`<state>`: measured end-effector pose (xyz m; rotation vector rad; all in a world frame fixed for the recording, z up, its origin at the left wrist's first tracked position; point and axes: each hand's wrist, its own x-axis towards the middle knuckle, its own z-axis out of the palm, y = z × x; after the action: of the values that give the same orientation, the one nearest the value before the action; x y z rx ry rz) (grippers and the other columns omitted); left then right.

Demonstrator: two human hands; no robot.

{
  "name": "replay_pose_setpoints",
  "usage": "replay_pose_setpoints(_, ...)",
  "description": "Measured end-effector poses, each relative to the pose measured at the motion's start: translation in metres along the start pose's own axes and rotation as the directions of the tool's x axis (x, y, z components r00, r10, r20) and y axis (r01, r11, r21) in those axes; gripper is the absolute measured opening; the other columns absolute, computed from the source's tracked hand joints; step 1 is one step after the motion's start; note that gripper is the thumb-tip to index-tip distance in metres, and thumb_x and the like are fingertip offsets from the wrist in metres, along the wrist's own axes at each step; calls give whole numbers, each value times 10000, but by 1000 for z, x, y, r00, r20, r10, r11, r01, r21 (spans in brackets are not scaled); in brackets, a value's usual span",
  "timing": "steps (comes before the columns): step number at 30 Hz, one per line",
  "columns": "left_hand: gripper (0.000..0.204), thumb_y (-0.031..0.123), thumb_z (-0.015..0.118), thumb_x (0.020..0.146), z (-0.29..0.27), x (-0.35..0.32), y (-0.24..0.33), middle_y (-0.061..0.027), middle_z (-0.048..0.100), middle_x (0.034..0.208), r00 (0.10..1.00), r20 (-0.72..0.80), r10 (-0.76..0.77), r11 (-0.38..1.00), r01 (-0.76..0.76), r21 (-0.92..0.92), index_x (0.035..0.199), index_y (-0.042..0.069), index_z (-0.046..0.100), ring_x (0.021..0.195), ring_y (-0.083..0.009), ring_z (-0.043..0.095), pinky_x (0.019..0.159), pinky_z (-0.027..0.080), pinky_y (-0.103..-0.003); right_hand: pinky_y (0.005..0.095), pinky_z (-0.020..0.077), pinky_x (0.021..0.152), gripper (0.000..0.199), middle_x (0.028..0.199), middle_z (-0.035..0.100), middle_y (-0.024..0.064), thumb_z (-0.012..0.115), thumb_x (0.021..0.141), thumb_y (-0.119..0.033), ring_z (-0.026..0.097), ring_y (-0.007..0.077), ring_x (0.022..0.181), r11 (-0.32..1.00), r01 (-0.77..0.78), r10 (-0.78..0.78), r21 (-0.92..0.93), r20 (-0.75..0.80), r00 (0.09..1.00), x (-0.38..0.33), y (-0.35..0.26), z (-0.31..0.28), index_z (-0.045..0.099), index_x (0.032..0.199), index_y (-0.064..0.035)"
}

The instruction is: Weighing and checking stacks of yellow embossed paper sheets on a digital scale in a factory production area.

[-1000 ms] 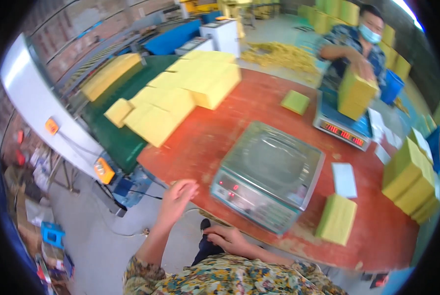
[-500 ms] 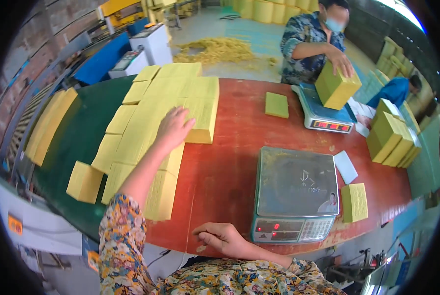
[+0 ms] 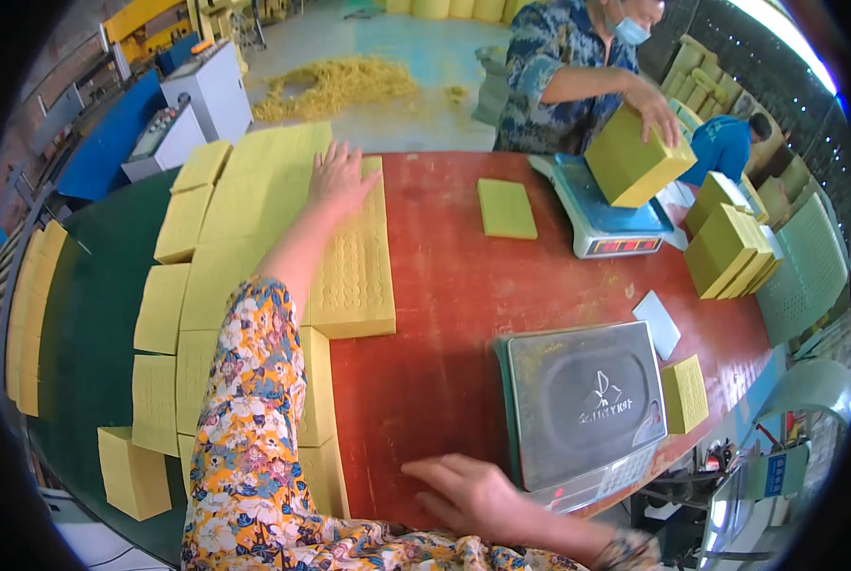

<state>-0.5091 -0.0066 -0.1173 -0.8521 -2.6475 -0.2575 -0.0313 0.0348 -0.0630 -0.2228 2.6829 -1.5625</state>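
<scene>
My left arm in a flowered sleeve reaches far across blocks of stacked yellow paper [image 3: 245, 205] set close together on the left of the table. My left hand [image 3: 342, 181] lies at the far part of a block of yellow paper [image 3: 354, 285] with rows of embossed marks, its fingers stretched out. Close to the table's front edge, my right hand [image 3: 478, 490] has its fingers extended and nothing in it. It is slightly blurred, beside the near left corner of a scale [image 3: 587, 409] with a dark flat pan.
Across the red tabletop [image 3: 435, 381], a person [image 3: 568, 76] holds a yellow paper block [image 3: 638, 157] on a second scale [image 3: 597, 200]. A thin yellow pad [image 3: 506, 207] lies nearby. More blocks [image 3: 730, 249] stand at the right, a small one [image 3: 684, 395] beside the near scale.
My left hand has reached farther along the embossed block. My right hand has shifted slightly right and its fingers have straightened. The view has moved, showing the table's items in different places.
</scene>
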Motion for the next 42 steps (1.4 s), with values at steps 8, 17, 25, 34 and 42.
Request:
replay_pose_setpoints(8, 637, 490, 433, 987, 25, 4, 17, -206, 498, 1414, 996, -27, 84, 993, -82, 82, 1407, 12, 463, 1358, -339, 410, 1163, 247, -496, 511, 332, 1092, 527, 1384, 464, 224, 541, 866, -165, 414, 373, 1319, 500, 326, -386, -802, 131, 913, 196, 59, -28, 470, 1336, 61)
replay_pose_setpoints(17, 591, 483, 424, 988, 15, 1, 26, -192, 597, 1215, 999, 14, 44, 996, -45, 74, 1305, -5, 523, 1160, -330, 537, 1049, 362, -483, 472, 354, 1090, 512, 1439, 444, 224, 502, 889, -125, 407, 362, 1349, 395, 311, -392, -864, 148, 908, 210, 98, -37, 453, 1364, 62)
replay_pose_setpoints(25, 617, 482, 430, 984, 5, -65, 99, -200, 562, 1286, 997, 2, 77, 997, -77, -28, 1340, -17, 497, 1248, -334, 489, 1100, 334, -452, 490, 347, 1097, 510, 1430, 449, 222, 541, 873, -125, 414, 375, 1333, 434, 213, -270, -876, 99, 958, 117, 76, -23, 470, 1342, 63)
replay_pose_setpoints(34, 573, 438, 497, 974, -63, -212, 155, -224, 552, 1268, 980, -52, 190, 980, -192, -54, 1309, -26, 500, 1224, -354, 489, 1095, 338, -471, 500, 323, 1090, 578, 1433, 438, 203, 535, 844, -203, 385, 360, 1348, 540, 113, -177, -834, 19, 984, -33, 19, 44, 460, 1362, 43)
replay_pose_setpoints(42, 651, 468, 461, 991, -110, -316, 183, -234, 418, 1455, 985, 104, 140, 990, -141, 0, 1446, 8, 390, 1388, -371, 346, 1176, 240, -473, 469, 337, 1084, 736, 1436, 420, 186, 753, 738, -306, 376, 349, 1351, 833, 254, -244, -491, 86, 966, -134, -11, 48, 477, 1333, 28)
